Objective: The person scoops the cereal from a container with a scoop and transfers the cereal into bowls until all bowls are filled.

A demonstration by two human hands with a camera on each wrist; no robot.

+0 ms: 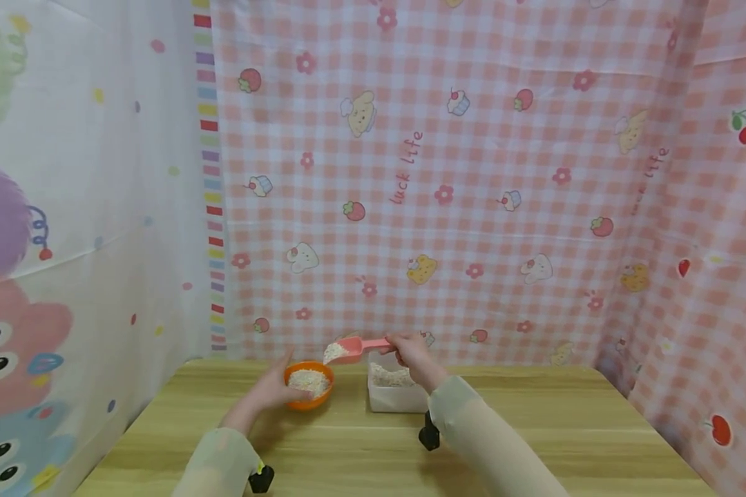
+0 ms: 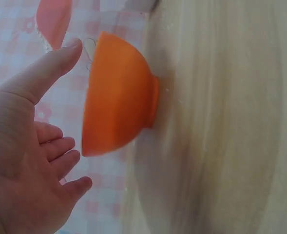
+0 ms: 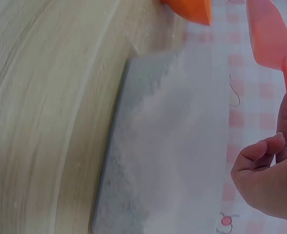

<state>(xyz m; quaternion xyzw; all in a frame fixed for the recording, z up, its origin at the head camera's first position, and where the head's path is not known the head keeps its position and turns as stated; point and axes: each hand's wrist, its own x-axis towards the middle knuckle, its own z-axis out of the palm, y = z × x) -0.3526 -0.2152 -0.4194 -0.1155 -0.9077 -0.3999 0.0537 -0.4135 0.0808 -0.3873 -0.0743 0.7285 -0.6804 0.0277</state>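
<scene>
My right hand grips the handle of a pink scoop, raised above the table between a bowl and a box. Pale grains, like oats or rice, fill the scoop's tip, which points left toward the bowl. The orange bowl stands upright on the table and holds more of these grains. My left hand is at the bowl's left side, thumb reaching over the near rim in the head view. In the left wrist view its fingers are loosely spread beside the rim.
A whitish box with more pale grains stands under my right hand; the right wrist view shows its translucent wall. The wooden table ends at a pink checked curtain. A white patterned curtain hangs at left.
</scene>
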